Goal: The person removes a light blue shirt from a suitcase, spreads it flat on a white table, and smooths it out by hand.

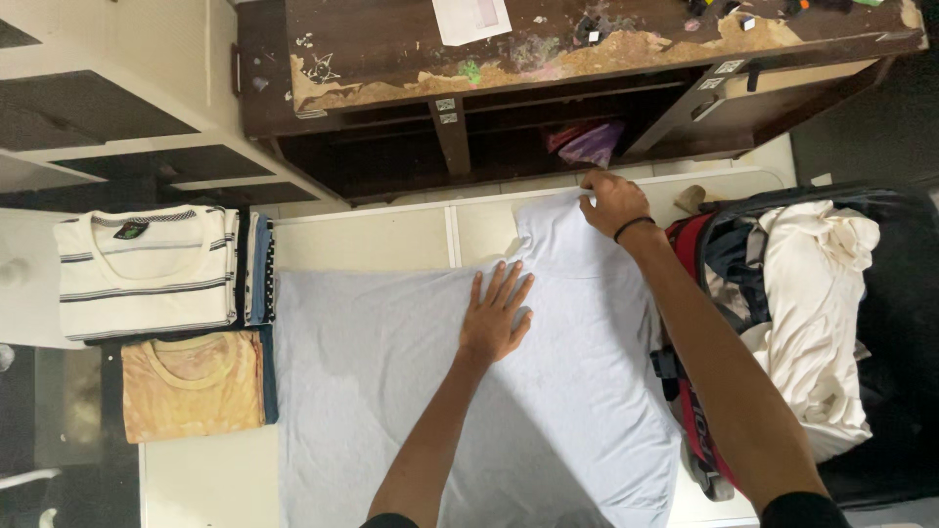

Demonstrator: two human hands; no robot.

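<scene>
A pale grey-blue T-shirt [391,381] lies spread flat on a white surface [362,242]. My left hand [496,315] rests flat on its middle, fingers spread and pointing away from me. At the shirt's far edge my right hand [611,201], with a black band on the wrist, grips the cloth of one sleeve, which is partly folded in over the body.
Two folded shirts lie at the left: a white striped one [147,269] and an orange one [193,383]. An open bag [880,323] with a cream garment [817,313] sits at the right. A worn dark wooden desk [548,78] stands beyond the surface.
</scene>
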